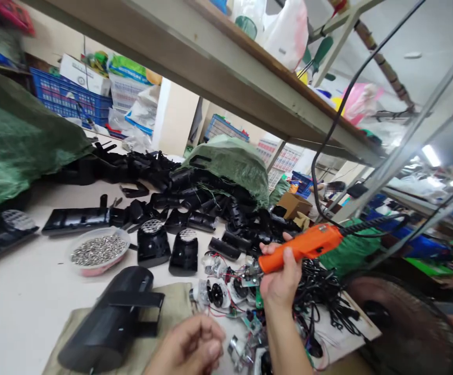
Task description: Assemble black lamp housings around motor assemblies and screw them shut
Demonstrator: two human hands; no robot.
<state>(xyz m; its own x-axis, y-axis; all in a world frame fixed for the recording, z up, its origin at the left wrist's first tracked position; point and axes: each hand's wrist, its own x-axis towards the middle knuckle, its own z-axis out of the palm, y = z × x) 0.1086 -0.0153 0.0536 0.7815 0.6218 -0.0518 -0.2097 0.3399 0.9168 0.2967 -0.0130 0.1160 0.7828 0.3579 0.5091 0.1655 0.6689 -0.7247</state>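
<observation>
Screw tub (95, 271) beyond left fingers. Black housing (107, 317) on cloth (175, 297), just left of them. Left hand (191, 344): fingers curled, can't tell if pinching anything. Right hand (284, 278): fingers wrapped round orange driver (302, 246), wired parts (216, 292) left of them. Looks like tool-handling step; moving driver calls for clearing wires.

Left hand (193, 344) blurred, fan (406, 323) cut off below, green sack (19, 135) cut off left
</observation>
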